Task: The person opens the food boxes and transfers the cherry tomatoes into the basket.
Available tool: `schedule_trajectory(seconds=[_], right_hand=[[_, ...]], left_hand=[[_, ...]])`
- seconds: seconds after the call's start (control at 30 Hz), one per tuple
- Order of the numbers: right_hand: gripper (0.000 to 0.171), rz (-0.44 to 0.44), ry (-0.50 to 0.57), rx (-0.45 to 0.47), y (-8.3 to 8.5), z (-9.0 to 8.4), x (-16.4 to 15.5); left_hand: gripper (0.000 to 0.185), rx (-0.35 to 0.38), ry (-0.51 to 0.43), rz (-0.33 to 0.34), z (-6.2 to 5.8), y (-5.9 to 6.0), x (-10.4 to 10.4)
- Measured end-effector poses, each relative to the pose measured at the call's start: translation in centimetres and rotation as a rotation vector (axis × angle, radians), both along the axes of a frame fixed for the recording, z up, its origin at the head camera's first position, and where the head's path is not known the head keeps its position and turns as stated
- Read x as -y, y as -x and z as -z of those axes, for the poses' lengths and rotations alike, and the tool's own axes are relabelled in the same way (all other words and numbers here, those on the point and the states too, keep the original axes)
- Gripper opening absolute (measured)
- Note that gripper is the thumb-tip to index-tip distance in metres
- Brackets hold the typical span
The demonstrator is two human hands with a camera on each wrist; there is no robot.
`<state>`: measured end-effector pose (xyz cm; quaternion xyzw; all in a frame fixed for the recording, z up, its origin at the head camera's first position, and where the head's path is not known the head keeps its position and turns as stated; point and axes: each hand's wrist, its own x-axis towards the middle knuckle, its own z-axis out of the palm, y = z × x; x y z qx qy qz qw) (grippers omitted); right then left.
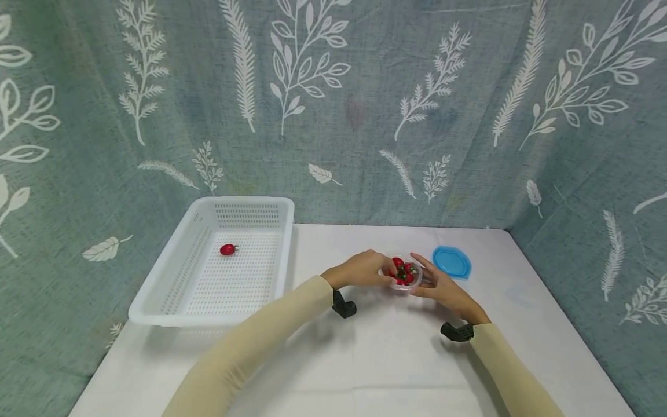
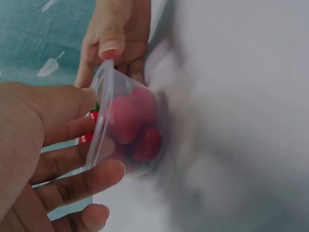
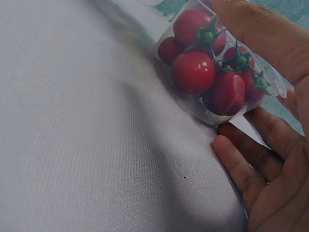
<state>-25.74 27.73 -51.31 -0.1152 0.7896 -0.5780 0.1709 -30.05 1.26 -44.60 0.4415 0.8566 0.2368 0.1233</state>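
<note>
Your right hand [image 1: 448,291] curls round the tub [image 2: 110,80] near the tabletop's [image 1: 396,359] far edge; your left hand [image 1: 363,269] blocks some tomatoes [image 3: 193,72], its pinch unclear. Blue lid [image 1: 451,262] sits rightward; white basket [image 1: 234,285] covers the far left corner.

Person is wearing long sleeves, pale cream-beige. Left sleeve [image 1: 260,339] is showing at lower middle of the head view, wrinkling softly near the bottom edge; right sleeve [image 1: 513,368], same cloth colour, is showing at lower right. Each cuff is ending at the wrist. Black wrist pieces sitting there: left wrist piece [image 1: 343,305] and right wrist piece [image 1: 457,332], both textured, each jutting out in a stubby, curved form.
</note>
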Motion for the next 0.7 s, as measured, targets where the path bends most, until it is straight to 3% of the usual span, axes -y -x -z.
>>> schedule_trajectory(seconds=[0.3,0.7], right_hand=[[0.095,-0.012,0.025,-0.009,0.0,0.1,0.0],[0.096,-0.006,0.016,-0.014,0.0,0.2,0.0]], left_hand=[[0.024,-0.004,0.052,-0.009,0.6,0.0,-0.7],[0.018,0.061,-0.020,-0.041,1.3,0.3,-1.0]])
